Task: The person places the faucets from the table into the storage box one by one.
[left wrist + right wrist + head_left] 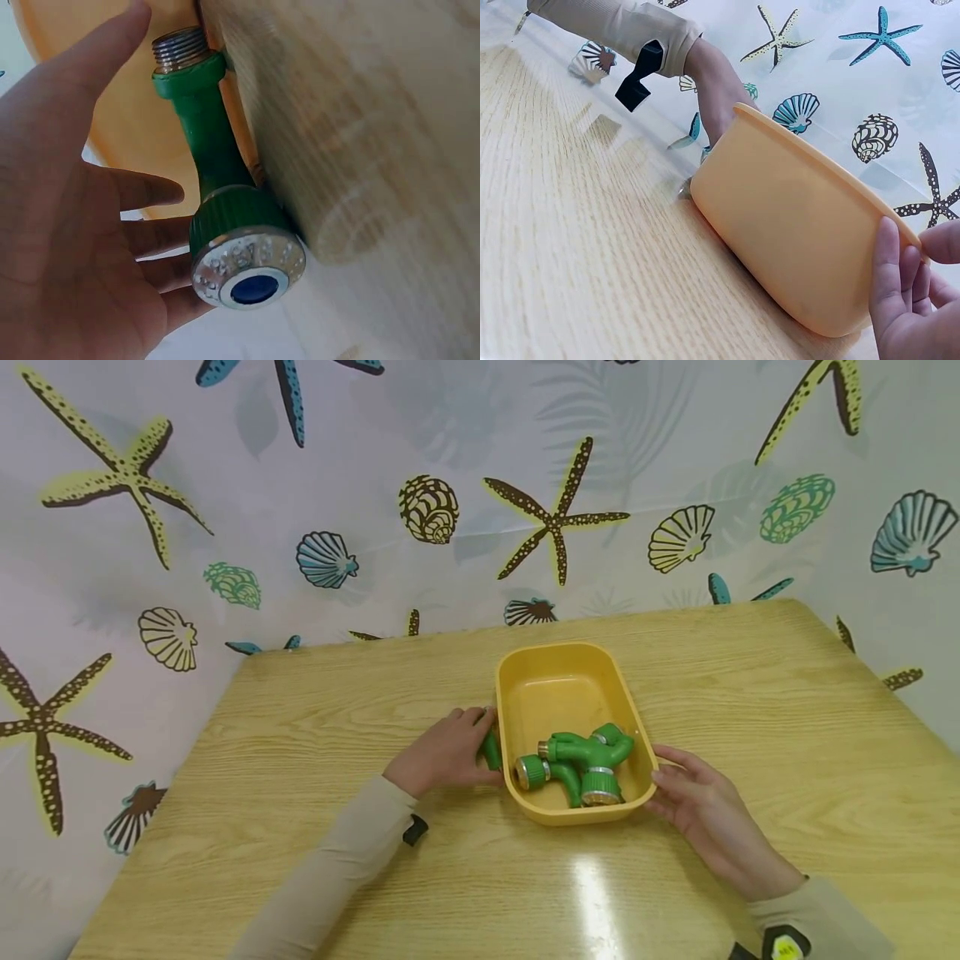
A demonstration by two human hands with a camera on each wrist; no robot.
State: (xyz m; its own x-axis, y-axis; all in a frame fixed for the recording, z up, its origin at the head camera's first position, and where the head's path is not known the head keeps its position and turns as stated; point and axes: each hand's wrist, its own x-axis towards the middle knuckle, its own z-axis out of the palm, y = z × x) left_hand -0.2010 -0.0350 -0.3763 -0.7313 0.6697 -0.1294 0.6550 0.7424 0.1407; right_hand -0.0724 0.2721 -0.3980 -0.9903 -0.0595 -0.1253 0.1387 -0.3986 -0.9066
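A yellow plastic tub (562,817) stands on the table with several green pieces (592,752) inside, which have ridged collars and metal ends. My right hand (712,822) holds the tub's near right corner from outside, its thumb and fingers at the rim. Against the tub's left side is my left hand (450,756), fingers spread and thumb apart. Between that hand and the table lies a green spray head (217,150) with a threaded metal neck and a round metal face with a dark blue centre. In the left wrist view my fingertips reach behind its ridged collar.
The wooden table (315,718) runs out to both sides. At its back and left hangs a white cloth (465,577) printed with starfish and shells. Dark bands (415,829) sit at both wrists.
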